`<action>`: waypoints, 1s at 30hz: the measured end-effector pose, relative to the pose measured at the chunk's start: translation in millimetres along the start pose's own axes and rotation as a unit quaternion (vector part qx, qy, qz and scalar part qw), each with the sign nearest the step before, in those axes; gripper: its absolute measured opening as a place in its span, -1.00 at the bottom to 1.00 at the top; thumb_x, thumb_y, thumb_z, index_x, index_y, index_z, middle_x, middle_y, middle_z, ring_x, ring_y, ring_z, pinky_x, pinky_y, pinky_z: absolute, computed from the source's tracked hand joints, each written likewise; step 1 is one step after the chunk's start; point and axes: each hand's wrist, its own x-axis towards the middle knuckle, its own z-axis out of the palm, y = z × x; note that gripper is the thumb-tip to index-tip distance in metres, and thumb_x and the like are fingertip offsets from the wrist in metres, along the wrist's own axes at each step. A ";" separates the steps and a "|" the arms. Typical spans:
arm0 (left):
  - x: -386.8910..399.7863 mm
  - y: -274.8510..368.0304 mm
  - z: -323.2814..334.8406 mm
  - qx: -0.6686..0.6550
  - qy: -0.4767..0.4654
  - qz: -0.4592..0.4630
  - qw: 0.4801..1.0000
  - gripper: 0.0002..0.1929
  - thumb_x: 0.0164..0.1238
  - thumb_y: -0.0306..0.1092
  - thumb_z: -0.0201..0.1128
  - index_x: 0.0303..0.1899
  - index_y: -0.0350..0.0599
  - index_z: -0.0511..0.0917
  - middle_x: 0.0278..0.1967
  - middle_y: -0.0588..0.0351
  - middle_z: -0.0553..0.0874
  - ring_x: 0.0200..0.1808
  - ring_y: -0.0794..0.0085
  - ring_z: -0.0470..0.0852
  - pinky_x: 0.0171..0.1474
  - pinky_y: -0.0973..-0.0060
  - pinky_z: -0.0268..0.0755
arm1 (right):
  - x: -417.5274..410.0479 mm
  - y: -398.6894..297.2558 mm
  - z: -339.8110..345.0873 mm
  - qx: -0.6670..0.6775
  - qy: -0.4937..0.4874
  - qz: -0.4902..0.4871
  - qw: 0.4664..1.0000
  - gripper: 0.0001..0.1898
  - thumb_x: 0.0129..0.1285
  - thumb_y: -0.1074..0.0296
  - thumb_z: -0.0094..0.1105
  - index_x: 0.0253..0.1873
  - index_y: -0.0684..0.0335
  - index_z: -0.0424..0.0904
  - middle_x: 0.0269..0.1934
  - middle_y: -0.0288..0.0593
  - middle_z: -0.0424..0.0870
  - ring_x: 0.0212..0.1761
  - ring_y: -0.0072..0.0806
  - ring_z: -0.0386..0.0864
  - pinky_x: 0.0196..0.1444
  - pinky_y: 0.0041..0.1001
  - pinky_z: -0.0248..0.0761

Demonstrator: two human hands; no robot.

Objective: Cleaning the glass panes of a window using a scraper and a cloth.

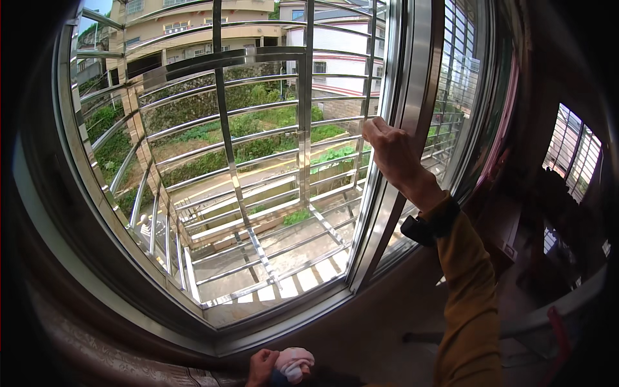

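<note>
My right hand is raised to the metal stile of a sliding window sash. Its fingers curl around the stile's left edge, and their tips are partly hidden. A dark band or watch circles that wrist, below a mustard sleeve. Low in the picture, my left hand is closed against a bunched pink cloth; its grip is partly hidden. The window's metal bottom track runs just above the cloth.
Outside the opening stands a stainless-steel security grille with a ledge of bars. Carved dark wood borders the lower left. At right are a second barred window, a red curved bar and dark furniture. A person is outside below.
</note>
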 end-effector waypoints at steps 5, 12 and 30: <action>-1.7 -3.0 -7.8 0.012 0.016 0.011 1.000 -0.75 0.40 -0.22 0.26 -0.26 -0.25 0.64 -0.54 0.26 0.56 -0.52 0.65 0.42 -0.48 0.58 0.28 | 7.7 0.4 -14.8 0.129 0.040 0.024 0.991 -0.89 0.19 0.70 0.11 -0.22 0.35 0.49 -0.29 0.02 0.62 -0.24 -0.01 0.67 -0.23 -0.23 0.59; -4.9 3.5 -10.6 0.011 0.012 -0.023 1.000 -0.75 0.40 -0.22 0.25 -0.25 -0.26 0.64 -0.50 0.24 0.60 -0.49 0.65 0.43 -0.46 0.57 0.29 | 96.4 38.4 -47.2 -0.036 0.150 0.015 0.988 -0.92 0.25 0.51 0.27 -0.21 0.34 0.57 -0.26 0.00 0.72 -0.26 -0.17 0.73 -0.24 -0.35 0.61; 10.5 -21.9 -3.3 -0.012 0.004 -0.004 1.000 -0.78 0.40 -0.26 0.26 -0.27 -0.27 0.65 -0.46 0.23 0.64 -0.42 0.65 0.49 -0.40 0.58 0.36 | 56.7 18.4 -27.9 0.080 0.112 0.036 0.990 -0.87 0.28 0.61 -0.01 -0.17 0.32 0.53 -0.22 0.06 0.65 -0.21 0.02 0.68 -0.20 -0.18 0.58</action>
